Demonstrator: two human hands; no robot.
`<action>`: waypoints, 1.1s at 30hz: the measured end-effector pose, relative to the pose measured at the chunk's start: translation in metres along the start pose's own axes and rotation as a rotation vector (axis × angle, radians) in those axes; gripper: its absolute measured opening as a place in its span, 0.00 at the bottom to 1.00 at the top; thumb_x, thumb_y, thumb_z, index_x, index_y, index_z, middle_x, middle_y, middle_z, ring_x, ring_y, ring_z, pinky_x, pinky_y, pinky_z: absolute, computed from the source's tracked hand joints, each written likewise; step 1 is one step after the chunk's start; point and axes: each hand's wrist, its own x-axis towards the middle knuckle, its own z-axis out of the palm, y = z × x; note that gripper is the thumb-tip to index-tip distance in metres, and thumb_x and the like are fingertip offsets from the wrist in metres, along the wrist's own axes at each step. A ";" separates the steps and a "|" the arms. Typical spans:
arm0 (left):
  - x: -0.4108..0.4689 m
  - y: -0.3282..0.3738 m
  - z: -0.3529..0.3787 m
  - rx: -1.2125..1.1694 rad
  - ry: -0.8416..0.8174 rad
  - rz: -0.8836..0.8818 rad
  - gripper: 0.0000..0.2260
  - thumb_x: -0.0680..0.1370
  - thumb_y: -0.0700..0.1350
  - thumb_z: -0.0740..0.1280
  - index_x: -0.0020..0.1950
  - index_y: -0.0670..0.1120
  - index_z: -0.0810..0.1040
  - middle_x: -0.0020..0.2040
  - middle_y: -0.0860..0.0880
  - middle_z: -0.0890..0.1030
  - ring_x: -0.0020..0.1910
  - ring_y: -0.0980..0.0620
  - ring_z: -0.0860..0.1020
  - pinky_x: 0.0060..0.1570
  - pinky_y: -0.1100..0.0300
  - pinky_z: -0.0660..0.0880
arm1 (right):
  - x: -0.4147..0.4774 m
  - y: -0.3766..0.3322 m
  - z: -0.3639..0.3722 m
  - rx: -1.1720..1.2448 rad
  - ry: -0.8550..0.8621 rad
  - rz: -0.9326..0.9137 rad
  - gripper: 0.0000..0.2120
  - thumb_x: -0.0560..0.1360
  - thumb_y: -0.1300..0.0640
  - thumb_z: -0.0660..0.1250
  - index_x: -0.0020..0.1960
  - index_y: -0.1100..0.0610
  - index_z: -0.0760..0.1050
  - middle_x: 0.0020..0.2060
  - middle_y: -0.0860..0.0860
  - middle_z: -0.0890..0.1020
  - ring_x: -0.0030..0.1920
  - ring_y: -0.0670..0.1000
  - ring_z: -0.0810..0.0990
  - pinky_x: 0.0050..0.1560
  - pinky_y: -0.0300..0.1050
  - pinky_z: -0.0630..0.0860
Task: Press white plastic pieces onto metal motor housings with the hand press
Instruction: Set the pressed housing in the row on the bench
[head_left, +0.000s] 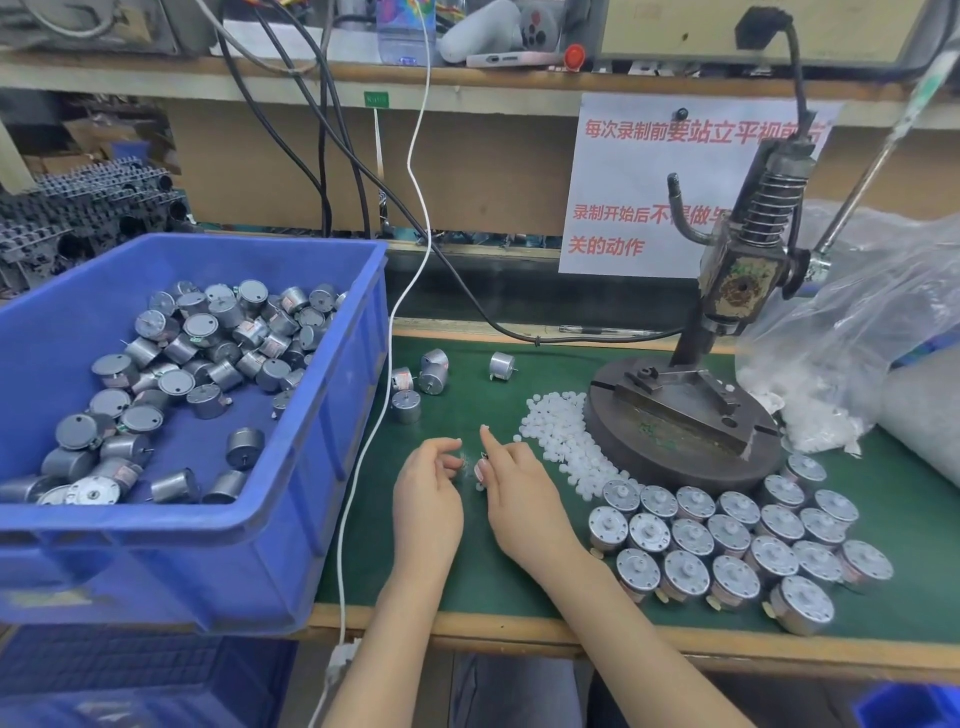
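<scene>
Two hands meet at the lower centre of the frame, over the green mat (467, 577). The left hand (428, 501) has its fingers loosely curled inward. The right hand (522, 501) points its forefinger up the frame, with the thumb tucked beside it. Something small and blurred sits between the two sets of fingertips. I cannot tell whether either hand pinches it.

White pieces (558, 436) lie in a loose heap on the mat, just right of the hands and against the press base (670, 441). The press (737, 280) rises from that round base at the right, its lever slanting off to the upper right.

About twenty finished motors (730, 532) stand in rows at the lower right. Each is on end with its axis upright and a small white piece on the top face.

Five loose motors (405, 406) lie above the hands near the bin (249, 519). Most are tipped on their sides — the rightmost has its shaft pointing right — and the nearest stands with its shaft up.

At the left the blue bin holds a jumble of bin motors (202, 330), their axes pointing every way. A clear bag (857, 332) of white bits slumps at the right edge, and a white cable (415, 249) runs down the frame past the bin.
</scene>
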 end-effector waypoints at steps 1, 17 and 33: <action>0.000 0.000 0.000 0.006 0.001 -0.001 0.16 0.76 0.29 0.52 0.55 0.40 0.77 0.47 0.44 0.78 0.46 0.50 0.75 0.46 0.64 0.68 | 0.001 -0.001 0.001 -0.015 -0.002 -0.004 0.23 0.82 0.55 0.50 0.76 0.53 0.52 0.58 0.54 0.69 0.56 0.53 0.70 0.49 0.40 0.64; 0.001 0.005 0.005 0.097 0.007 0.036 0.13 0.75 0.31 0.56 0.53 0.39 0.77 0.48 0.44 0.77 0.50 0.47 0.75 0.47 0.60 0.69 | 0.006 -0.004 0.005 -0.202 -0.072 -0.116 0.24 0.81 0.56 0.52 0.76 0.52 0.50 0.58 0.55 0.65 0.53 0.56 0.70 0.41 0.44 0.63; -0.005 0.009 -0.001 -0.279 -0.142 0.000 0.13 0.81 0.41 0.56 0.44 0.53 0.77 0.40 0.55 0.82 0.39 0.64 0.78 0.39 0.74 0.71 | -0.010 -0.010 -0.010 0.141 0.293 -0.188 0.13 0.77 0.60 0.63 0.60 0.62 0.74 0.53 0.57 0.75 0.47 0.55 0.78 0.43 0.46 0.75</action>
